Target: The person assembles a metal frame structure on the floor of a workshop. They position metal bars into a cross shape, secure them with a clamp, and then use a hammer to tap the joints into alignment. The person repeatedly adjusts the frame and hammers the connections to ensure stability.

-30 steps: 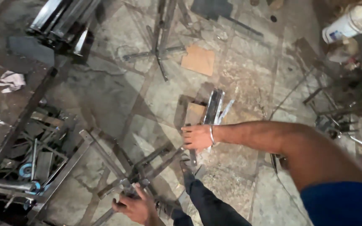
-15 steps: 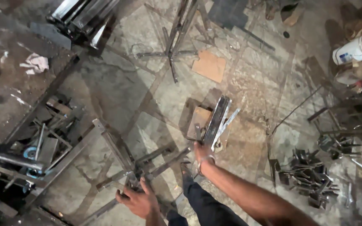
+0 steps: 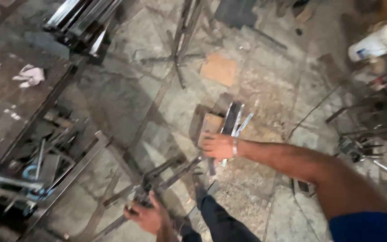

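My right hand [image 3: 218, 146] reaches down to a small stack of flat metal bars [image 3: 231, 121] lying on a wooden block [image 3: 211, 123] on the stone floor; its fingers rest on the bars' near ends, and whether they grip is unclear. My left hand [image 3: 146, 216] is low in the view, closed around a joint of a dark welded metal frame [image 3: 171, 172] that lies on the floor. My leg and shoe [image 3: 202, 197] stand between the two hands.
A metal workbench [image 3: 10, 112] with a crumpled rag [image 3: 30, 75] fills the left side, with scrap and tools under it. Steel profiles [image 3: 83, 20] lie at top left. A cardboard piece [image 3: 219, 69], a white bucket [image 3: 375, 42] and metal clutter [image 3: 363, 143] sit to the right.
The view has shifted and tilted. My right hand stays at the near ends of the flat bars, its arm now crossing from the right. My left hand keeps hold of the frame.
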